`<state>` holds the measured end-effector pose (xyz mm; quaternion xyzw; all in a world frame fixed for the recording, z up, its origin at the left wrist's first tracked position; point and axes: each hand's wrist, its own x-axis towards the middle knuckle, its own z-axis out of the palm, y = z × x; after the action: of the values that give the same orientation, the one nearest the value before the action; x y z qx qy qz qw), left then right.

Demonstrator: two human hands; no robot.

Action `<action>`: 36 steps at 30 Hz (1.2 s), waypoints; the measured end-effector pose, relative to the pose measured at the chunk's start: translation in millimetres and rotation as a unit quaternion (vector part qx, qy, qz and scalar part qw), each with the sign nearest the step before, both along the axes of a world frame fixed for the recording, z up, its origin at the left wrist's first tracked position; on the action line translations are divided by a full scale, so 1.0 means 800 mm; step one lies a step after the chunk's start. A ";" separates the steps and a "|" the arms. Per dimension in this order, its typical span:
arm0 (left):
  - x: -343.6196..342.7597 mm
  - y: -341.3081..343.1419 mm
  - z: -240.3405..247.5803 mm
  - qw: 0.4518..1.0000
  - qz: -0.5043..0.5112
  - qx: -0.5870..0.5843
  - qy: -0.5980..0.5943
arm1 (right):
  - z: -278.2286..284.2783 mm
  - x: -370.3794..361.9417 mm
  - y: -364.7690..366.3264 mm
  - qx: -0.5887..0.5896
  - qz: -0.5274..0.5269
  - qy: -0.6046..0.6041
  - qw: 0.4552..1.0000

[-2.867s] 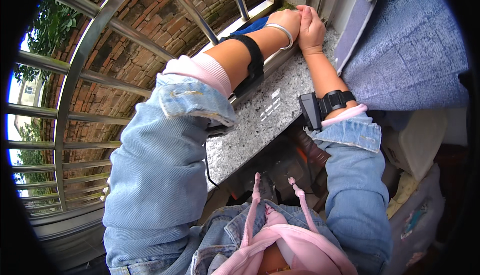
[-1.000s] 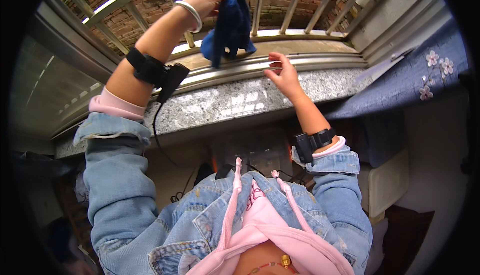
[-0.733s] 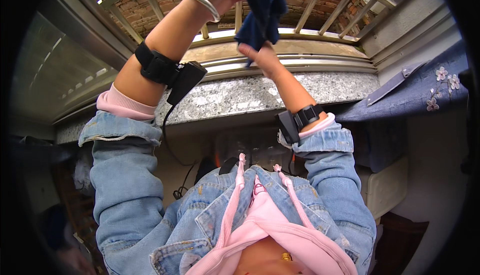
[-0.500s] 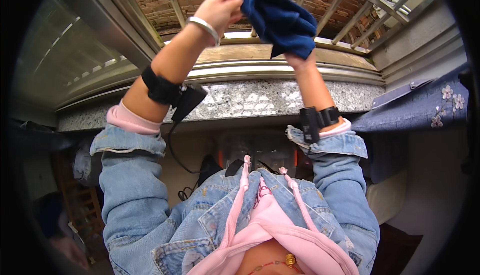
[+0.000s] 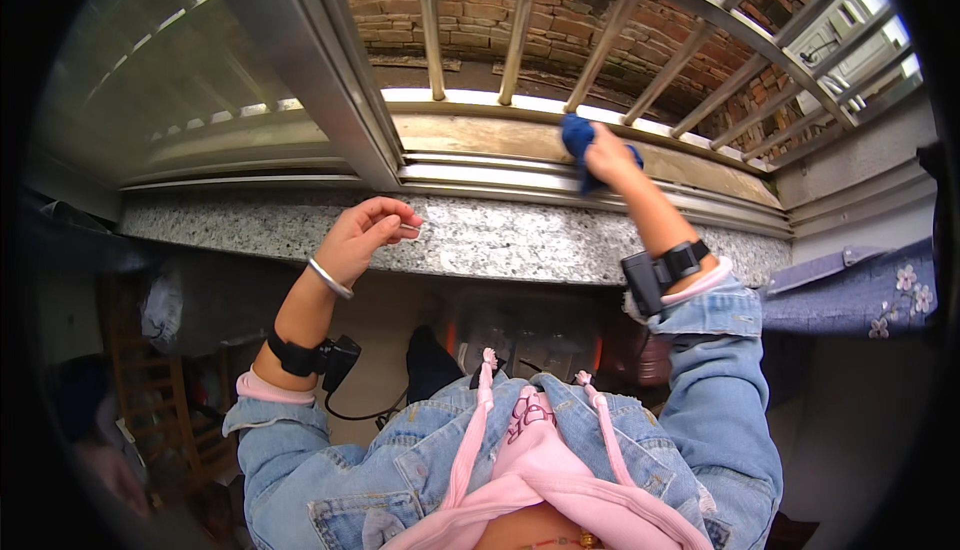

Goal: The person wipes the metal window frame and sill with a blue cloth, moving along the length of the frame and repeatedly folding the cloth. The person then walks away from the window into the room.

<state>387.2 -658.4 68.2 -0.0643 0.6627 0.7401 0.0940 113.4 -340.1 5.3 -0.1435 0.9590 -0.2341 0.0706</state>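
Bunched under my right hand [image 5: 611,157] is a dark blue cloth [image 5: 577,138], closed in my fingers at the metal window track [image 5: 500,174]. Part of the cloth shows on either side of the hand. My left hand [image 5: 362,236] is over the speckled granite sill [image 5: 480,235], near the foot of the window frame. Its fingers are loosely curled with the thumb a little apart, and I see nothing held in them.
Metal bars [image 5: 520,35] stand beyond the track, before a brick wall [image 5: 470,10]. A sliding window frame [image 5: 325,60] rises at the left. Blue flowered fabric [image 5: 860,290] hangs at the right. Clear plastic containers [image 5: 520,328] sit below the sill.
Both hands came down from in front of the bars. My left hand let go of the cloth and moved left and nearer; my right hand brought the cloth down to the track.
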 end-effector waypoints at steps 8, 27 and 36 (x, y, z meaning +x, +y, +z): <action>-0.018 -0.039 -0.008 0.988 -0.117 0.092 0.038 | 0.004 0.027 -0.252 -0.748 -0.125 -0.422 0.497; -0.074 0.143 0.001 0.886 -0.208 0.359 -0.208 | 0.096 0.239 -0.021 -0.943 0.014 -0.300 0.145; 0.092 0.382 -0.047 0.657 -0.612 0.406 -0.170 | 0.078 0.583 0.151 -0.994 -0.023 -0.094 0.051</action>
<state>460.5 -352.7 30.3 0.2757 0.1584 0.6870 0.6535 580.1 -219.1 67.9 -0.0338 -0.1868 -0.9803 -0.0545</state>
